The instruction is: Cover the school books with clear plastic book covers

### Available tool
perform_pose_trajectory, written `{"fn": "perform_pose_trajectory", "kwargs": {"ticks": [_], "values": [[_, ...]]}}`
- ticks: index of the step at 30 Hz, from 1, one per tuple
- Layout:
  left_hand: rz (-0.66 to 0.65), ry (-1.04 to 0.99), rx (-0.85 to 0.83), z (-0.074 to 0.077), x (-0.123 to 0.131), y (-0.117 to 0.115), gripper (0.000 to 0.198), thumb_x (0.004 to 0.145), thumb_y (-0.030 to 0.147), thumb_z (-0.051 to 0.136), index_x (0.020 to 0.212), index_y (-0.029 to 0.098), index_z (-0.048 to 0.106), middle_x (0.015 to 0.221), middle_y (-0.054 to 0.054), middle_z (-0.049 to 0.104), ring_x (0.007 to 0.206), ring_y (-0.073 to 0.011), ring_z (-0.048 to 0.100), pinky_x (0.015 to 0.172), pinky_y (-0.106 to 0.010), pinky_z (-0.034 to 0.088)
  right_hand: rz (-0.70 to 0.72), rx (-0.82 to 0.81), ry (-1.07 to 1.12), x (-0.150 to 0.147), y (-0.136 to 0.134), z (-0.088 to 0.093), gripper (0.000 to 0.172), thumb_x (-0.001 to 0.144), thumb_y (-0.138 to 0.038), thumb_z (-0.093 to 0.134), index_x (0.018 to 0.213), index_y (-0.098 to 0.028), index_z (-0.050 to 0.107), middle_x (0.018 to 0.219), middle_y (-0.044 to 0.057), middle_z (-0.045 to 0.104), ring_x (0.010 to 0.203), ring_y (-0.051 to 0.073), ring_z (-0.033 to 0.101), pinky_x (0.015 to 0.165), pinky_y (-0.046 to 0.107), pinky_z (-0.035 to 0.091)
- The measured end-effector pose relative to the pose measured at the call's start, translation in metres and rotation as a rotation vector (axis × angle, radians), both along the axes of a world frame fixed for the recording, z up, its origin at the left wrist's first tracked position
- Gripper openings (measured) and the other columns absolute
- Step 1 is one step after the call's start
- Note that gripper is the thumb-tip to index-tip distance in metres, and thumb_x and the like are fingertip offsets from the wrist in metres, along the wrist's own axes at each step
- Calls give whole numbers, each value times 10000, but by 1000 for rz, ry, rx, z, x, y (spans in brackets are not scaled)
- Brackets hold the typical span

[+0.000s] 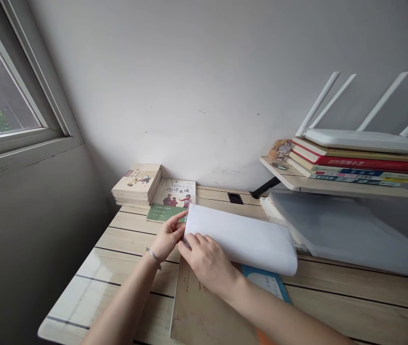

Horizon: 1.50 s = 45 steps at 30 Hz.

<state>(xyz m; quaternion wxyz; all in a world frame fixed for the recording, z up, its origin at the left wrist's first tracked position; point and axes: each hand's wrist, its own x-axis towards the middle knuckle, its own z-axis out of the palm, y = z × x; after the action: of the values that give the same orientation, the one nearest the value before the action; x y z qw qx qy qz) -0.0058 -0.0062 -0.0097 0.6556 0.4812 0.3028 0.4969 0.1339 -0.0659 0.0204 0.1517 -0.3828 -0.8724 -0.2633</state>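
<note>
Nearest to us, a tan booklet (196, 311) is lying on the wooden desk (124, 239). A blue booklet (266, 282) is sitting just beside it on the right, and our right forearm is crossing over both. Just beyond, our right hand (209, 262) is lying palm down, not clasped, its bent fingers pressing on the near left corner of a white sheet (247, 237) that is curving over itself toward the right. Our left hand (168, 237), wearing a silver bracelet (153, 258) at the wrist, is pinching the sheet's left edge between thumb and fingers. The sheet is resting mid-desk, over the far ends of the two booklets. Farther left, a green-covered book (173, 199) is lying beside a stack of beige books (139, 182) near the wall. Far right, a shelf (333, 186) is carrying stacked books (355, 165) and a white router (365, 140), with a clear folder (351, 230) lying below it.
</note>
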Motion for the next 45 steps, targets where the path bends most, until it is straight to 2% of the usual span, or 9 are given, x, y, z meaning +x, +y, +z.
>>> {"fn": "perform_pose_trajectory", "kwargs": {"ticks": [6,13,18,26,30,34,38,41,45], "values": [[-22,21,-17,2,2,-4,646,679,390,732,1253,167,536,640,15,573,536,-72,433,534,-202,356,-19,-11,51,18,3,8,151,818,-61,515,881,-191,558,813,39,535,739,182,483,650,311,351],[85,-45,-77,-1,6,-2,691,623,366,770,1230,135,535,690,5,604,523,-57,427,497,-188,336,-104,-95,154,-3,-15,-13,72,848,-185,557,918,-201,555,799,31,539,733,181,510,623,305,389],[192,-187,-127,-1,12,-7,755,602,335,784,1265,140,480,658,26,598,511,-63,458,503,-194,364,-236,-82,279,-10,-15,-22,347,825,-268,610,1142,-162,516,1039,110,559,914,226,526,728,340,466],[144,-224,-280,1,7,-6,413,628,297,710,990,154,574,721,-7,638,541,-101,551,496,-215,415,-167,-114,341,0,-27,-38,412,839,-278,582,1227,-181,485,1292,120,493,1204,272,412,943,418,434],[97,-82,-246,6,6,-9,412,609,341,758,931,174,562,718,2,640,567,-114,571,520,-221,425,-192,-171,467,37,-39,-39,376,866,-281,529,1223,-177,470,1259,125,499,1172,250,456,956,415,436],[105,11,-162,10,11,-14,434,535,333,826,839,145,580,667,-10,652,588,-119,564,542,-207,389,-438,-135,787,114,-57,-53,357,846,-432,478,1088,-174,528,1163,155,546,1121,289,506,938,480,430],[152,-27,-108,8,15,-14,389,564,352,810,799,149,574,699,-19,673,601,-112,560,551,-201,380,-821,-491,1234,181,-81,-73,541,597,-615,595,922,-184,564,1043,180,617,983,331,596,784,458,510],[193,-57,-88,5,17,-14,375,580,348,802,794,155,563,716,-13,678,603,-103,558,546,-189,380,-877,-895,1479,196,-93,-75,551,551,-608,641,910,-194,581,1009,156,654,855,265,648,660,351,535],[244,-59,-79,3,19,-16,365,591,356,793,799,160,566,702,-2,673,580,-96,551,521,-179,376,-836,-1176,1449,185,-91,-58,464,597,-521,685,902,-176,625,937,103,687,776,188,639,571,246,483]]}}
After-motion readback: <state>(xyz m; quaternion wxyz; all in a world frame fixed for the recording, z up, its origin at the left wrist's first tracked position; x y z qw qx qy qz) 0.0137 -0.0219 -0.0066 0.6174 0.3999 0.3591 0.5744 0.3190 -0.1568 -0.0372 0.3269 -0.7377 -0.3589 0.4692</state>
